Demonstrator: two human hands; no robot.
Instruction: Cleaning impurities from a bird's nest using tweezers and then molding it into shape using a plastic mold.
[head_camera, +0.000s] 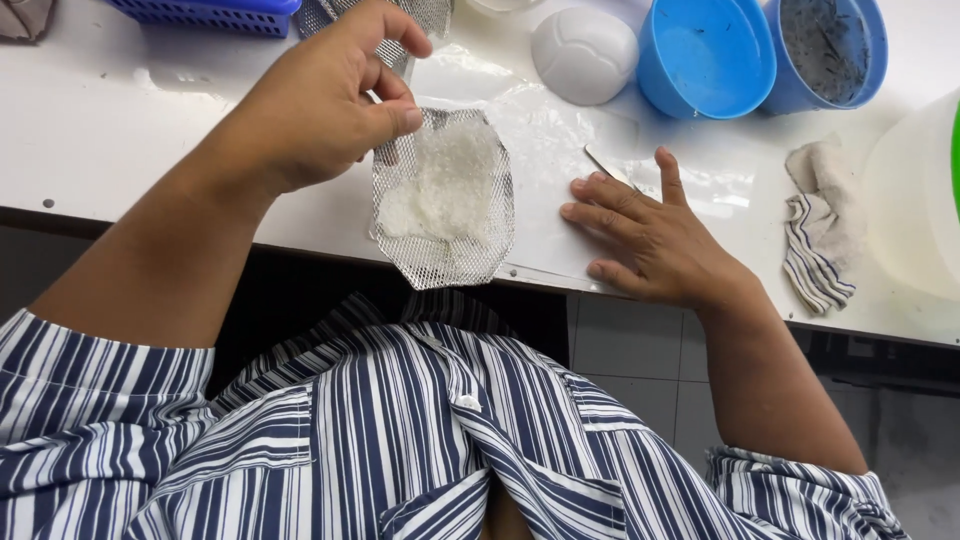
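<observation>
White surface (120, 120) w/ clear plastic sheet (545, 225); mesh piece (445, 200) was pinched by left hand (320, 105); right hand (650, 235) was laid flat, released; grey tiled floor (640, 370) below.

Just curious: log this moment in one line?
left hand: pinching mesh piece | right hand: flat on plastic sheet | blue bowl behind

No labels, signs or screens show on this white worktop. The nearest thing to packaging is a clear plastic sheet (560, 160) lying flat on the table, glossy and colourless; it may be a bag, though that is hard to tell from here.
</observation>
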